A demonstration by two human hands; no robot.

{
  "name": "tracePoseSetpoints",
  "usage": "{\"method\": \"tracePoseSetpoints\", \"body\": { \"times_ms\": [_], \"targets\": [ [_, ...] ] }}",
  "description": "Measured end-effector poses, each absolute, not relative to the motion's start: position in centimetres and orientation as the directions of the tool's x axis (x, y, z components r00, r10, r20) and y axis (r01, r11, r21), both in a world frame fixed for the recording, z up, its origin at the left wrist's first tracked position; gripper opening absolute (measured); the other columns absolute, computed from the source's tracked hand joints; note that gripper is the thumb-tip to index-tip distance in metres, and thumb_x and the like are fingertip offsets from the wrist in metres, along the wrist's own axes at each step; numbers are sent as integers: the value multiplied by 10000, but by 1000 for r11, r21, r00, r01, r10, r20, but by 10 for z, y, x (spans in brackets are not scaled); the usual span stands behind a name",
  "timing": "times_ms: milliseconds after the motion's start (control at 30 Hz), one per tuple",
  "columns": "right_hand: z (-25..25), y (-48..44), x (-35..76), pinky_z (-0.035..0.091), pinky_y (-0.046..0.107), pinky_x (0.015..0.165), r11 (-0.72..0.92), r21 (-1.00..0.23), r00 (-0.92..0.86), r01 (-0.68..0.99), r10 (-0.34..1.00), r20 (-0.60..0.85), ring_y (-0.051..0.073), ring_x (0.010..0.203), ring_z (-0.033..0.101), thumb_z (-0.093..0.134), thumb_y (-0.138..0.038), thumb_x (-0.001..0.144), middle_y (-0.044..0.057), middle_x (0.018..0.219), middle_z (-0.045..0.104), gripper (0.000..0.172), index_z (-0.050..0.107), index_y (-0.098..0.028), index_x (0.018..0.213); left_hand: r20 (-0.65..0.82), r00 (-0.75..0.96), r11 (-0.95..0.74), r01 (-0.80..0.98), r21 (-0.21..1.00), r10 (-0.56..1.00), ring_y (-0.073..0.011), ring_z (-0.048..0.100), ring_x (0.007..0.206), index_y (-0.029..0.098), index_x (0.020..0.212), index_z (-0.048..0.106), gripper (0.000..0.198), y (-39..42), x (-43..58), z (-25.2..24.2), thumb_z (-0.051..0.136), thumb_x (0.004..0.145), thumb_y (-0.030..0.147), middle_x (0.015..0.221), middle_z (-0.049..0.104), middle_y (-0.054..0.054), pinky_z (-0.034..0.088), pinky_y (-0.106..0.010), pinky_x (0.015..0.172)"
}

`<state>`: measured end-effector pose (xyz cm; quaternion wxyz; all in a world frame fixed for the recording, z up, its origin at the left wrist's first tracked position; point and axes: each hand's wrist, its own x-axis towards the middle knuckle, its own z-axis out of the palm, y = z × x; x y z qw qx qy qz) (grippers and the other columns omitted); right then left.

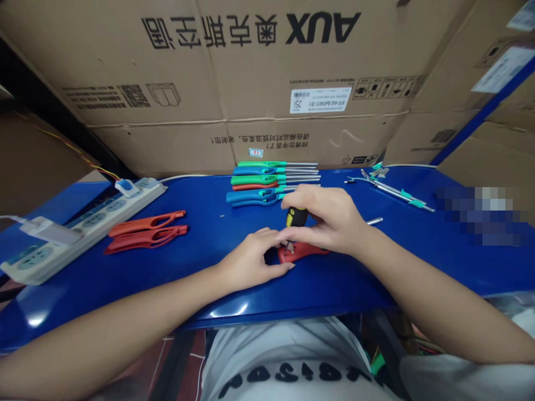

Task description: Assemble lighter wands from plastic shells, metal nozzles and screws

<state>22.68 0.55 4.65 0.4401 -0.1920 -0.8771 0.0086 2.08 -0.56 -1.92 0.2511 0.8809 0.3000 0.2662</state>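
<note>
My right hand point(330, 217) is closed round a stubby screwdriver point(296, 217) with a black and yellow handle, tilted over a red gas lighter point(303, 252). The screwdriver's shaft points down at the handle end of the lighter; its tip is hard to make out. My left hand point(259, 256) grips that same end, thumb in front and fingers behind. The lighter lies flat on the blue table point(200, 278). My right hand hides its middle, and a metal tube point(375, 221) shows beyond the wrist.
Several coloured lighters point(254, 181) lie stacked at the back. Two red handle shells point(146, 234) rest at left beside a power strip point(83, 228). Tiny screws point(222, 216) lie between. Metal tubes with wires point(397, 192) are at back right. A cardboard wall point(251, 100) stands behind.
</note>
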Motion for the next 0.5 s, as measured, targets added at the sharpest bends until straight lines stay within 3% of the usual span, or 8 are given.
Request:
{"method": "tracePoseSetpoints", "body": {
  "times_ms": [100,200,267,367,433,500],
  "targets": [
    [52,3,227,548,288,844,906,-338,-538,256,424,729,165,975,699,435,-329,1044,76,1097,735,288,629,-185,1200,308,691,-686,369,627,654,-191,661,908,193,979,676,188,-6,21,-16,766,822,246,977,732,-13,509,-320,864],
    [54,0,223,559,270,815,848,-509,-542,147,499,676,132,903,703,386,-241,1053,67,1090,731,297,620,-177,1225,307,690,-679,362,638,656,-189,664,931,196,979,675,184,-6,21,-16,762,825,246,1004,737,-11,506,-320,883],
    [51,0,219,549,254,751,880,-443,-506,171,464,727,123,788,677,543,-274,1001,41,948,728,172,663,-178,1079,317,683,-686,370,626,658,-200,668,933,188,986,677,196,-5,21,-18,761,818,243,994,738,-21,508,-328,873],
    [44,0,218,528,251,681,935,-195,-444,296,316,839,126,684,633,712,-321,898,13,768,684,148,668,-180,911,321,681,-697,390,602,658,-218,668,921,175,1006,682,220,-5,21,-21,759,812,246,966,735,-35,510,-338,844],
    [42,-1,219,549,277,736,946,-101,-465,309,242,851,163,788,684,655,-306,934,53,848,723,154,682,-165,988,323,680,-698,391,600,658,-220,666,919,176,1002,685,213,-5,21,-21,756,818,258,964,733,-39,508,-339,842],
    [45,-3,220,562,312,848,946,-187,-493,265,300,817,194,996,701,491,-248,1007,101,1062,741,248,667,-155,1154,326,678,-695,380,610,658,-212,662,913,178,985,684,199,-5,21,-21,757,822,266,963,730,-35,506,-332,846]
  ]
}}
